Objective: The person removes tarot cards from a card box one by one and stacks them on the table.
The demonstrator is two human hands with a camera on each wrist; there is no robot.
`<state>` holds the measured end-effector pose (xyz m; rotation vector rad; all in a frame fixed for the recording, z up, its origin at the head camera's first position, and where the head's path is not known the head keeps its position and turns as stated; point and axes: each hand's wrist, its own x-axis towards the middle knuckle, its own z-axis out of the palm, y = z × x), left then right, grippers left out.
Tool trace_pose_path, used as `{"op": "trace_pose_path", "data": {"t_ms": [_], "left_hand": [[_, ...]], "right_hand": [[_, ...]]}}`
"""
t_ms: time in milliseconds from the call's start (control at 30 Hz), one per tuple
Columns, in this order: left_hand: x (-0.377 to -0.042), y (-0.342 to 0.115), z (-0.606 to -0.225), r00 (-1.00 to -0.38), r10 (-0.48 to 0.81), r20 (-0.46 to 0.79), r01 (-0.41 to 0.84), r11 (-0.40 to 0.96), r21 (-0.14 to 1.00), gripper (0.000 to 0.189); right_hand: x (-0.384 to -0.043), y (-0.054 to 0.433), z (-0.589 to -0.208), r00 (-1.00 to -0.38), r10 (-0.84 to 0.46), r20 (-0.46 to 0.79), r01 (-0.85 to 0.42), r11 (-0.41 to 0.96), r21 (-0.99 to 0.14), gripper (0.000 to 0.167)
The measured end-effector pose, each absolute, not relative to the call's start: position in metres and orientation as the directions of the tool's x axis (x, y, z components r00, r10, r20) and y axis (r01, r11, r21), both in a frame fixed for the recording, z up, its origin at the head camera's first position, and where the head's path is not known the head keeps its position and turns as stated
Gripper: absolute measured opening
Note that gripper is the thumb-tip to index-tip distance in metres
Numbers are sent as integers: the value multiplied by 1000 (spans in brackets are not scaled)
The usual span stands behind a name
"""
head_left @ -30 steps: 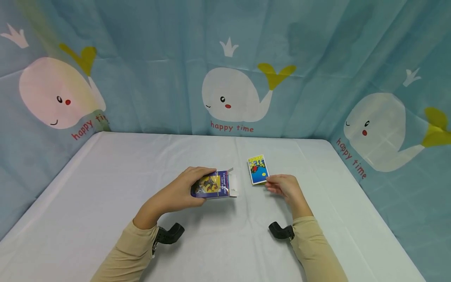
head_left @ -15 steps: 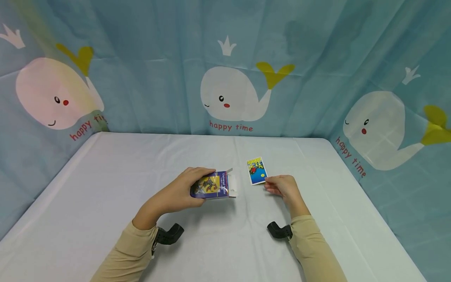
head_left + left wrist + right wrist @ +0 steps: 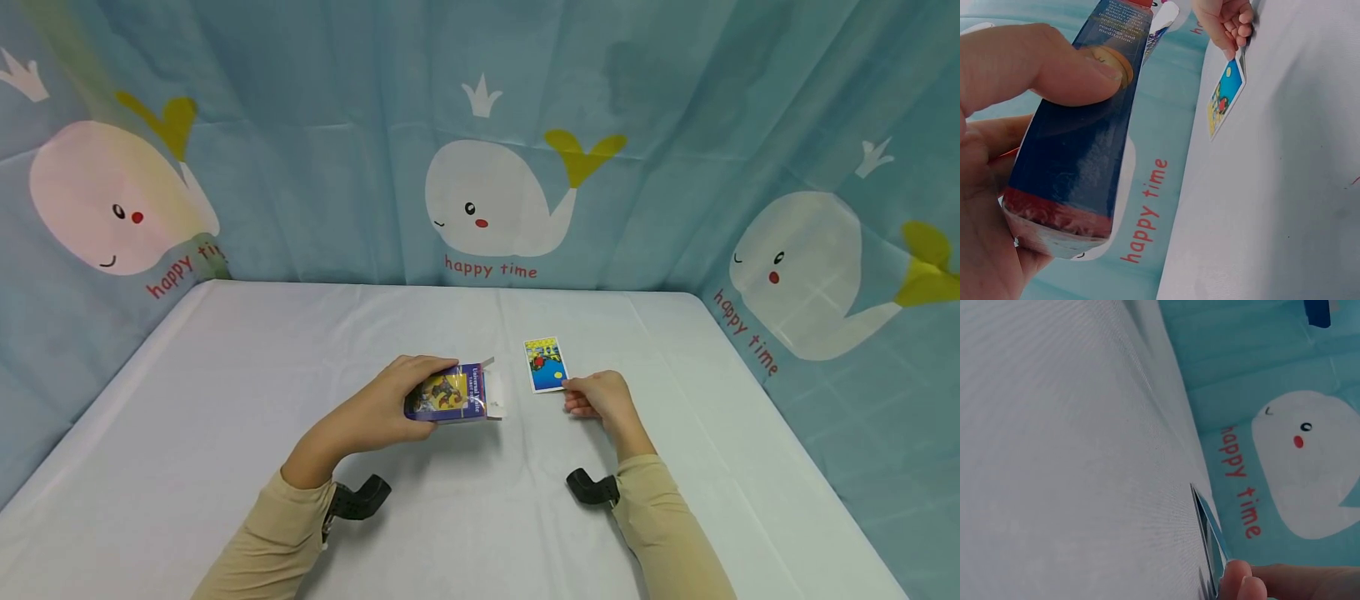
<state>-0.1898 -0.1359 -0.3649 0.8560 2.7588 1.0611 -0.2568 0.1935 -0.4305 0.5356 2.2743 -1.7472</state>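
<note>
In the head view my left hand [image 3: 371,410] grips a purple tarot card box [image 3: 448,394], thumb on the near side and fingers over the far side. The box's right end has its white flaps folded out. The left wrist view shows the thumb across the box's dark blue narrow side [image 3: 1072,156]. To the right, my right hand [image 3: 606,402] pinches the near right corner of a tarot card [image 3: 546,365], yellow and blue with a white border. Low over the cloth, the card [image 3: 1215,529] appears nearly edge-on in the right wrist view, its far end right at the surface.
A white cloth [image 3: 300,333] covers the table. Behind and along both sides hangs a blue curtain [image 3: 337,192] printed with whales. Black curved mounts [image 3: 592,488] sit at both wrists.
The card's far edge has dropped, so it lies flatter toward the table. My right hand has shifted very slightly left with it. The left hand and the box stay nearly still.
</note>
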Motion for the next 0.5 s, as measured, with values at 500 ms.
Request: {"op": "trace_pose_path", "data": {"t_ms": [500], "left_hand": [[-190, -136, -366, -847, 515, 129, 468, 611, 638, 77]], "right_hand": [[-259, 191, -431, -913, 141, -382, 407, 300, -863, 18]]}}
